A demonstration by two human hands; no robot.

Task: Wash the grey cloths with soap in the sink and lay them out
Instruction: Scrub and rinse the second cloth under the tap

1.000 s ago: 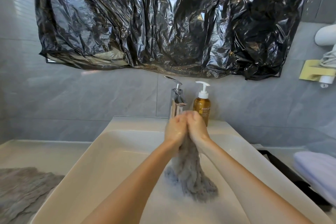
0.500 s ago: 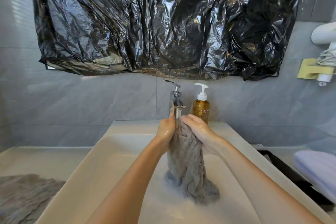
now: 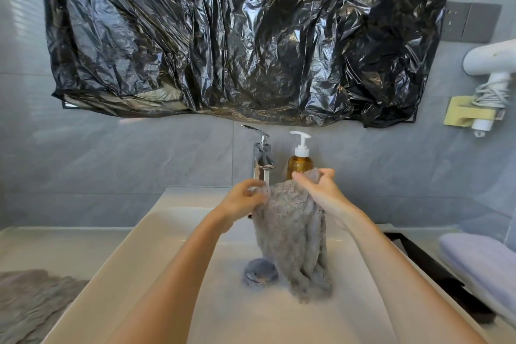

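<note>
A wet grey cloth [image 3: 293,237] hangs over the white sink [image 3: 117,265], its lower end trailing in soapy water beside the drain plug [image 3: 261,274]. My left hand [image 3: 243,200] pinches the cloth's upper left edge just under the chrome tap [image 3: 262,159]. My right hand [image 3: 318,190] grips the upper right edge, raised in front of the amber soap pump bottle [image 3: 300,159]. The cloth is spread between both hands. A second grey cloth [image 3: 30,301] lies flat on the counter at the lower left.
Black plastic sheeting [image 3: 237,36] covers the mirror above the tap. A folded lilac towel [image 3: 480,262] lies on the counter at the right, next to a black frame [image 3: 430,265]. A white hair dryer [image 3: 491,61] hangs on the right wall.
My hands were pressed together around the bunched cloth. They have moved apart and lifted, opening the cloth's top edge and raising it so the drain plug shows.
</note>
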